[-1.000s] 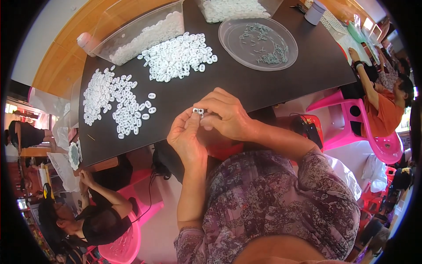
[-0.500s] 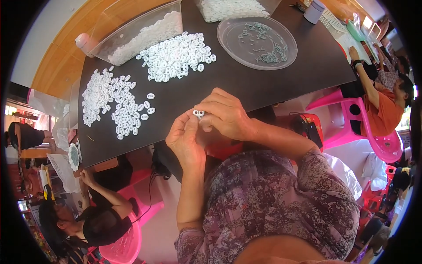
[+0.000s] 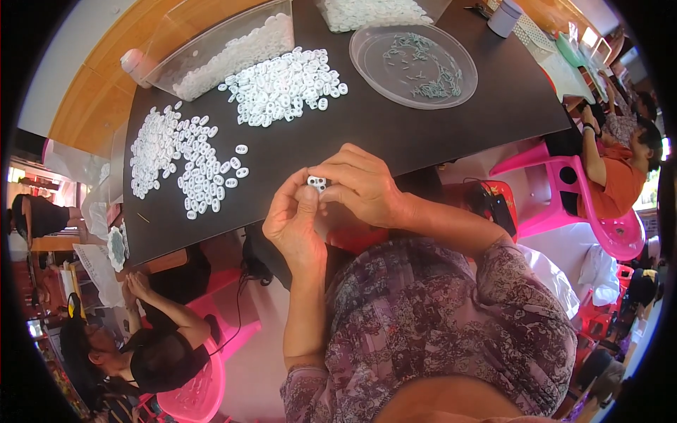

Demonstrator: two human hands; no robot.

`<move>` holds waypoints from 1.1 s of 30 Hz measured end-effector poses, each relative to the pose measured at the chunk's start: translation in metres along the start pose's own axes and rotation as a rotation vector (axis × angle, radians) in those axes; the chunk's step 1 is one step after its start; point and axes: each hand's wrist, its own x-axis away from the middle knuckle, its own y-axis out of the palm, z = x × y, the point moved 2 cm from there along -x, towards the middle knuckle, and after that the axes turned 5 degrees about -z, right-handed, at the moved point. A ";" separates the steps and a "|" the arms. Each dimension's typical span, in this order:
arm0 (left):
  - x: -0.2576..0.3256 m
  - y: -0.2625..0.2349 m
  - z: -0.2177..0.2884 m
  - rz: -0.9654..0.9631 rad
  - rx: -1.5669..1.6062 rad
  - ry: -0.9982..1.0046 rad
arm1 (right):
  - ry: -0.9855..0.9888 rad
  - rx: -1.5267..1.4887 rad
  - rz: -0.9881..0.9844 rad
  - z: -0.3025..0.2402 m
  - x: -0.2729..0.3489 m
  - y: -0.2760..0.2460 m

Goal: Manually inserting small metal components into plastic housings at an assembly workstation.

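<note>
Just past the table's near edge, a small white oval plastic piece with dark holes [image 3: 316, 183] sits in the fingertips of both hands. My left hand [image 3: 293, 222] pinches it, the thumb pressed on its lower side. From the other side my right hand [image 3: 363, 187] is closed on it, fingers bent over the top and thumb underneath. Whether anything smaller is in the right fingers is hidden. Beyond my hands lies a heap of similar white oval pieces [image 3: 282, 88]. Farther left, a spread of white ovals with dark marks [image 3: 201, 169] covers part of the dark table [image 3: 310, 137].
A round clear tray [image 3: 374, 79] holds many small grey-green slivers. Behind the heap, a clear bin [image 3: 169, 81] of white pieces lies tipped; another tub [image 3: 381, 14] stands farther back. Two seated people flank the table, beside a pink chair [image 3: 617, 229] and another pink seat [image 3: 194, 395].
The white piece has tilted slightly between my fingertips; both hands stay nearly in place. At left, the seated person's hands have come together; at right, the other person's arm has drawn back.
</note>
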 end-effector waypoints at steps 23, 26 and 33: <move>0.003 -0.009 -0.001 -0.054 -0.068 0.061 | 0.352 -0.342 -0.025 0.001 0.007 0.004; 0.004 -0.008 -0.002 -0.057 -0.068 0.065 | 0.450 -0.415 -0.040 0.001 0.008 0.004; 0.003 -0.010 -0.004 -0.066 -0.066 0.056 | 0.434 -0.397 -0.045 0.003 0.009 0.005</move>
